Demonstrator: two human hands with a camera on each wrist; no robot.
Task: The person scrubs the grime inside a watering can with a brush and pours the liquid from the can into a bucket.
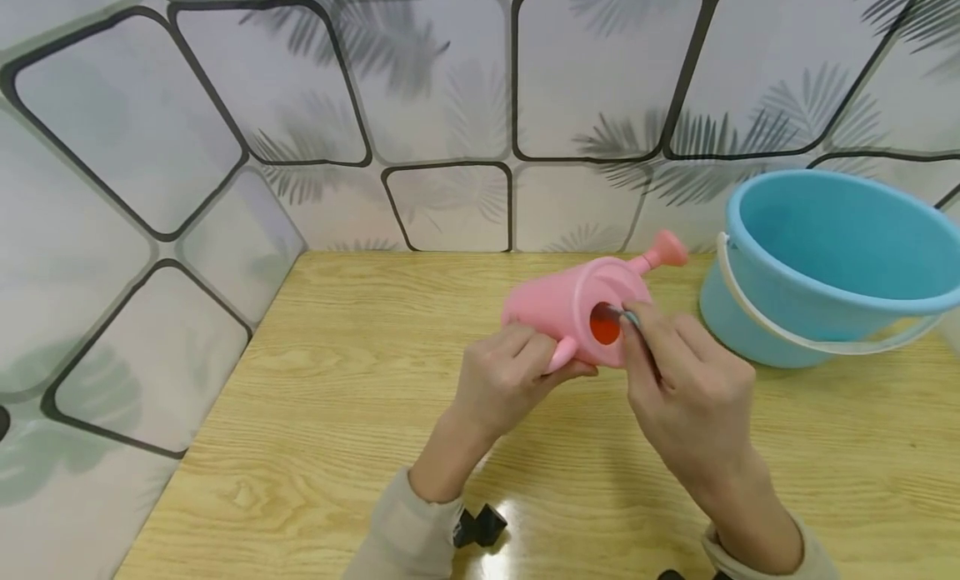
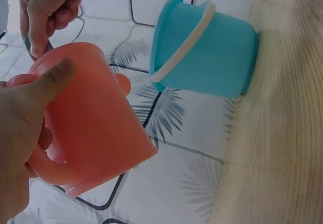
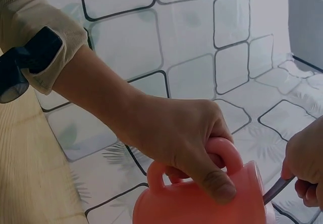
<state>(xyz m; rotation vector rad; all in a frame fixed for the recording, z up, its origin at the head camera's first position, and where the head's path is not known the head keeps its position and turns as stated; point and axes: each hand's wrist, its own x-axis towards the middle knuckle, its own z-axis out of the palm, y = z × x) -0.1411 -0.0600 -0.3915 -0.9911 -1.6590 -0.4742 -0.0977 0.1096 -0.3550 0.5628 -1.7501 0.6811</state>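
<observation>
My left hand grips the handle of a pink watering can, thumb lying against its side. The can is tilted over with its round opening facing me and its spout pointing to the far right. Inside the opening an orange-red colour shows. In my right hand I pinch a thin, grey-handled tool that reaches in through the opening. The tool's far end is hidden inside the can, so I cannot tell its kind.
A light blue bucket with a white handle stands on the wooden table at the right. A patterned white wall covering rises behind the table and along its left side.
</observation>
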